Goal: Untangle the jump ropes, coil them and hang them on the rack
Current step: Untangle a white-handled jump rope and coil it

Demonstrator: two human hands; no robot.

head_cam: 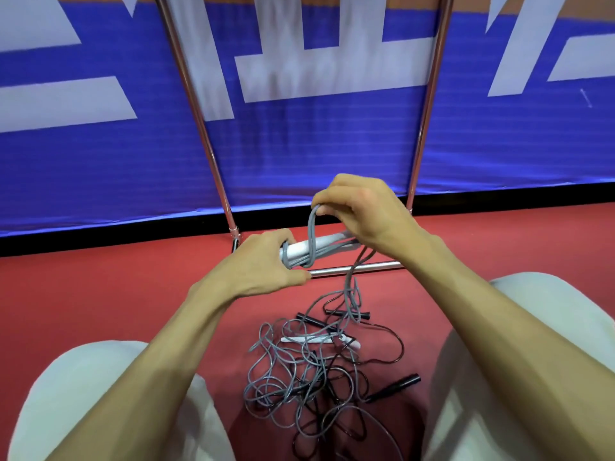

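My left hand (263, 261) grips one end of a white jump-rope handle (314, 246) with grey rope wound along it. My right hand (362, 211) pinches a loop of that grey rope (312, 227) above the handle. From the bundle a grey strand (352, 277) hangs down to a tangle of grey and black ropes (306, 377) on the red floor between my knees. In the tangle lie another white handle (309, 339) and black handles (396, 387). The chrome rack (429, 94) stands just behind my hands.
The rack's two uprights rise in front of a blue and white banner (299, 144); its lower bar (362, 267) lies on the floor under my hands. My knees in pale trousers (532, 361) flank the tangle left and right.
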